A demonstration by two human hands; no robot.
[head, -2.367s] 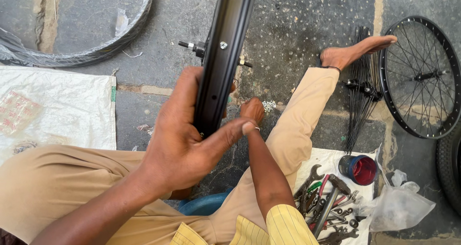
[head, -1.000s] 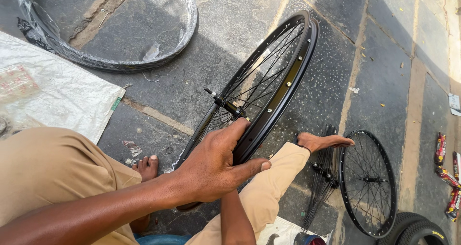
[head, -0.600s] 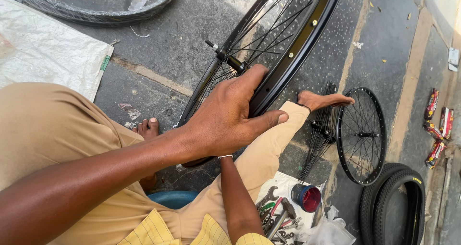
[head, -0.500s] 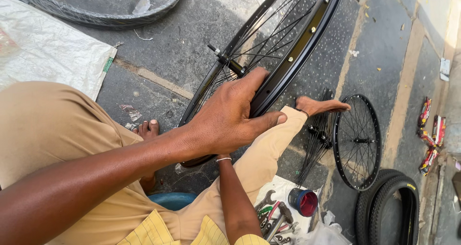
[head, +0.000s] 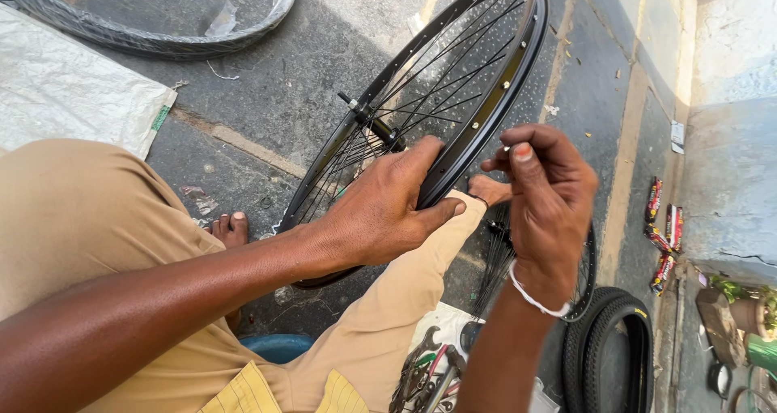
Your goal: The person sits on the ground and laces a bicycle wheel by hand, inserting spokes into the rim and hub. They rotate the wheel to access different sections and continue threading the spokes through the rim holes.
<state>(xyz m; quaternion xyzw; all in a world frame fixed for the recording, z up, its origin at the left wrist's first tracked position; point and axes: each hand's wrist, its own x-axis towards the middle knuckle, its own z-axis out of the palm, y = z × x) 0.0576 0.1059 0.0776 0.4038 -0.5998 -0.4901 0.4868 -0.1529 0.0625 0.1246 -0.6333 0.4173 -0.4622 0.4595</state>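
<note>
Woven white sack [head: 65,97] flat on paving, upper left | wrapped tyre [head: 162,36] lying beyond it | black tyre [head: 611,348] lower right | hand tools [head: 425,376] heaped on cloth | colourful wrappers [head: 660,235] by wall | blue tub [head: 279,347] under leg

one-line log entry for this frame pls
left hand: grips black wheel rim | right hand: raised beside rim, fingertips pinched | tools: on ground
</note>
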